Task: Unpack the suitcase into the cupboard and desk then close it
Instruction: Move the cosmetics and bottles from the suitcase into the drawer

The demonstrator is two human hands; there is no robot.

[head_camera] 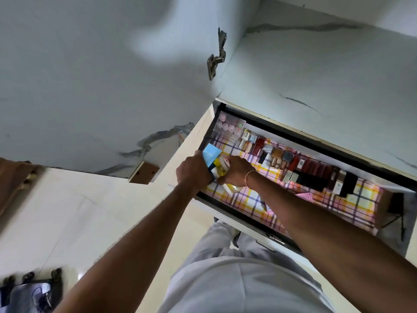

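Head view: two hands, left (194, 168) gripping one blue box (211, 155), right (234, 170) clutching one white container (223, 164).

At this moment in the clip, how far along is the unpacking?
Looks partly done: small boxes and bottles already line the open drawer. In hand: the left hand and right hand bring a blue box and other small items over its left end. Left: setting these down; the suitcase's state cannot be judged.

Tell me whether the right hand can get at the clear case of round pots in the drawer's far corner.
Probably yes. The clear case lies uncovered just beyond the right hand, nothing between them, but that hand looks busy with a white item.
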